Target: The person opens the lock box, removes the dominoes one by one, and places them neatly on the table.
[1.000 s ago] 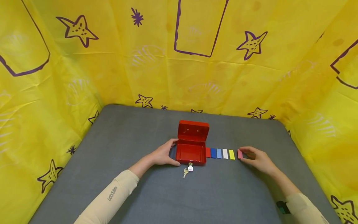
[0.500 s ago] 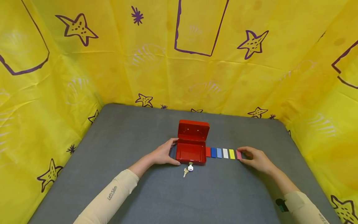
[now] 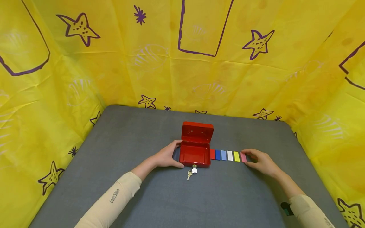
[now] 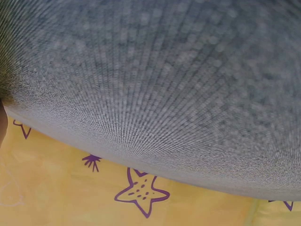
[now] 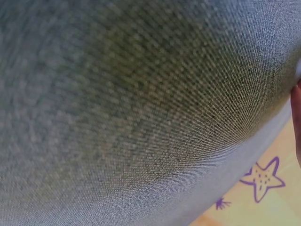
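In the head view a red cash box (image 3: 195, 154) stands with its lid (image 3: 197, 132) raised and nothing visible inside. My left hand (image 3: 166, 156) holds the box at its left side, thumb by the front corner and fingers by the back one. A key (image 3: 194, 170) sits in the front lock, and a second key (image 3: 189, 174) hangs by it. Between thumb and fingers, my right hand (image 3: 263, 162) pinches a pink block (image 3: 243, 157) at the right end of a row. The wrist views show mostly table cloth.
From the box rightward lie a red block (image 3: 212, 154), a dark blue block (image 3: 218, 155), a light blue block (image 3: 223, 155), a white block (image 3: 229, 155) and a yellow block (image 3: 236, 156). Yellow patterned curtains (image 3: 159, 76) surround the grey table (image 3: 137, 126).
My right hand has shifted the pink block slightly left, closer to the yellow one, and has since stayed nearly still. The left hand and the cash box have kept their places.
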Available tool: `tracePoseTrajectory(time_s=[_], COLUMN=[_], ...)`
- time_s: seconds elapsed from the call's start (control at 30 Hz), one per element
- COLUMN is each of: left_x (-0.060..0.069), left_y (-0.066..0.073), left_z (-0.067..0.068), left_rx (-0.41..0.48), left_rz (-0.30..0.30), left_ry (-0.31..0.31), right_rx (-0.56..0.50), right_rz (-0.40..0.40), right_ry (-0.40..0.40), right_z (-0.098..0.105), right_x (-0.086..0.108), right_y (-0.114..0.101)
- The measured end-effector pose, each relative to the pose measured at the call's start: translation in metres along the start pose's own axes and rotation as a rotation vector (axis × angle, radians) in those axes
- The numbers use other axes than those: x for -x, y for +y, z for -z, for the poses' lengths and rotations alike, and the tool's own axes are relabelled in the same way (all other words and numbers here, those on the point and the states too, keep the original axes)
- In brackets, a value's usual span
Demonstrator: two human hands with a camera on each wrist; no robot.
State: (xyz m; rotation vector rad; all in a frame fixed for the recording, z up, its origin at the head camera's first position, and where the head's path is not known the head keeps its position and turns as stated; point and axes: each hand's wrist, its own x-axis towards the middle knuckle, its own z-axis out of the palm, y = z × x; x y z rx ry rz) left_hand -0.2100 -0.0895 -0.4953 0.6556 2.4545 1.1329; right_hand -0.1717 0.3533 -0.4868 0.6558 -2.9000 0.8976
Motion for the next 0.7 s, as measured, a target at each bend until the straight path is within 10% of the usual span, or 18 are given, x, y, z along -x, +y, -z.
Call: tracePoseTrajectory(time_s=[0.7], left_x=[-0.002], left_y=[-0.004], left_z=[-0.001], left_rx=[-0.037], left_rz=[-0.039], left_ry=[-0.004], right_rx=[0.008], right_rz=[-0.015], right_ry=[0.027], right_z=[-0.003], right_x=[-0.019], right_y=[-0.038])
